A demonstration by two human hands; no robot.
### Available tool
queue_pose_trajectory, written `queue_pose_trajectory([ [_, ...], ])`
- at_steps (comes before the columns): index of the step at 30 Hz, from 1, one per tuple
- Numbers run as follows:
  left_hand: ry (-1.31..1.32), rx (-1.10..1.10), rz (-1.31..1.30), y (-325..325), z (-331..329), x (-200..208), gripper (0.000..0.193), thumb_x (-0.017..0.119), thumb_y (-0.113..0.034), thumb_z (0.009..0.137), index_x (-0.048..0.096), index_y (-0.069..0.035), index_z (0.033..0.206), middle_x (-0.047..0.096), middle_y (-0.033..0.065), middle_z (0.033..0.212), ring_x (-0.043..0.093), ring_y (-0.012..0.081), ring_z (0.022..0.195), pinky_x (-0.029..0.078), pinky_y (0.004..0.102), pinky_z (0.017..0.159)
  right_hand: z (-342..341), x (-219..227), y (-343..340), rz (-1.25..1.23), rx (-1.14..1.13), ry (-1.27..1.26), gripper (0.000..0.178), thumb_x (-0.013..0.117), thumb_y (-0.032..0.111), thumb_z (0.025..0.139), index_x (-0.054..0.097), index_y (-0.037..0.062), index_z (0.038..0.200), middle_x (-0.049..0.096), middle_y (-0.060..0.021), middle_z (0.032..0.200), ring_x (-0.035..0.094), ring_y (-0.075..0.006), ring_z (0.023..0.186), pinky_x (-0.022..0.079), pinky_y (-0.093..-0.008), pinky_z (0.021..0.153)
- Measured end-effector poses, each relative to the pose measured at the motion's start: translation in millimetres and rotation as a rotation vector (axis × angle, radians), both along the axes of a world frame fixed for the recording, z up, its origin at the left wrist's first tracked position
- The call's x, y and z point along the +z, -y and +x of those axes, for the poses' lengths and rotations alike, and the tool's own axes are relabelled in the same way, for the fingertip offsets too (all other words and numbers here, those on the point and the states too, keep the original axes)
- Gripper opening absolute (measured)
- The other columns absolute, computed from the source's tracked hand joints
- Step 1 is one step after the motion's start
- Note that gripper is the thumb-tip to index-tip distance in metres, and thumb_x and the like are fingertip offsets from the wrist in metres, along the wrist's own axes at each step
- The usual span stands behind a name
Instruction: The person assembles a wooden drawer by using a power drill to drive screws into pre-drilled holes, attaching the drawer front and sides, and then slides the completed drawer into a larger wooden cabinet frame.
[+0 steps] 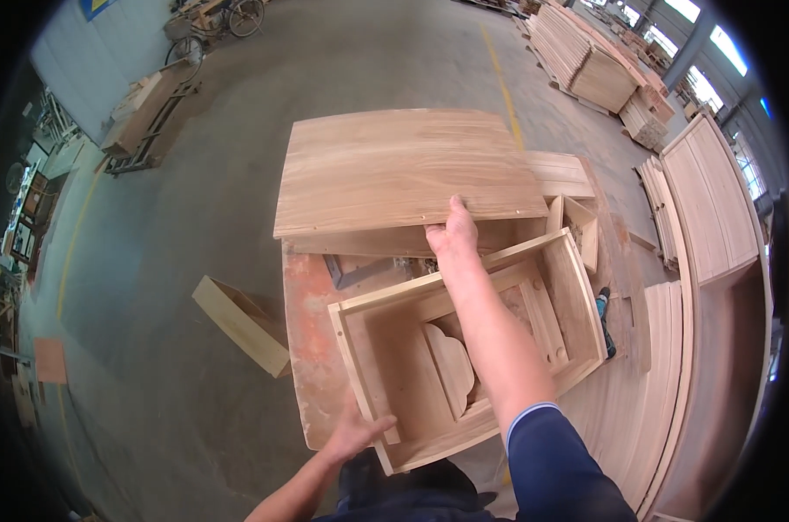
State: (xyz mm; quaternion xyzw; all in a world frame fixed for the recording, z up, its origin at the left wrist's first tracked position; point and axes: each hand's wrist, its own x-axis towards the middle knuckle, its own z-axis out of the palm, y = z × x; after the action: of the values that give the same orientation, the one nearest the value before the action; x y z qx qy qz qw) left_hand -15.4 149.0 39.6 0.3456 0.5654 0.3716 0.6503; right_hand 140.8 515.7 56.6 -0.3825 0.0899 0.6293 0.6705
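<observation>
My left hand (359,429) grips the near left corner of an open wooden box frame (351,348), its thumb inside the wall. The frame lies tilted, near edge toward my body. Inside it show a scalloped wooden piece (452,365) and inner rails. My right arm reaches across the frame to a wide pale wooden panel (403,170). On the panel's near edge my right hand (454,233) is closed, thumb on top and the other fingers mostly hidden beneath. Small holes run along that edge. A board shows under the panel.
Beneath lies a worn reddish worktable (312,348). A cordless drill (605,322) is right of the frame, with a small wooden tray (577,230) beyond. A wooden drawer (242,322) rests on the floor at left. Large wooden panels (712,196) stand at right; stacked boards (586,65) are farther back.
</observation>
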Motion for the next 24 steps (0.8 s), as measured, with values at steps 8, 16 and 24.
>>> queue_pose_trajectory([
  [8,0.009,-0.003,-0.145,-2.3,1.9,-12.8,0.079,0.063,0.009,0.076,0.028,-0.001,0.145,0.053,0.0138,0.118,0.06,0.0234,0.102,0.056,0.0361,0.081,-11.2,-39.0,-9.4,-0.13,0.037,0.148,0.049,0.052,0.027,0.105,0.041,0.005,0.147,0.054,-0.0121,0.142,0.055,-0.0294,0.129,0.05,-0.0537,0.105],
  [16,0.104,0.057,-0.149,5.2,14.7,-6.4,0.077,0.056,0.012,0.072,0.035,-0.004,0.145,0.058,0.0115,0.112,0.062,0.023,0.094,0.055,0.0343,0.071,56.0,55.7,105.2,0.243,0.63,0.671,0.06,0.059,0.026,0.103,0.034,-0.0006,0.151,0.053,-0.024,0.141,0.059,-0.0333,0.124,0.054,-0.0456,0.1],
  [24,0.041,0.029,-0.134,33.9,27.9,34.7,0.071,0.051,0.014,0.076,0.033,0.0,0.144,0.057,0.0135,0.118,0.06,0.022,0.108,0.056,0.0355,0.083,137.8,29.3,201.1,-0.039,0.625,0.639,0.114,0.075,0.058,0.087,0.005,0.0079,0.162,0.008,-0.0292,0.165,0.018,-0.0495,0.15,0.031,-0.0674,0.113],
])
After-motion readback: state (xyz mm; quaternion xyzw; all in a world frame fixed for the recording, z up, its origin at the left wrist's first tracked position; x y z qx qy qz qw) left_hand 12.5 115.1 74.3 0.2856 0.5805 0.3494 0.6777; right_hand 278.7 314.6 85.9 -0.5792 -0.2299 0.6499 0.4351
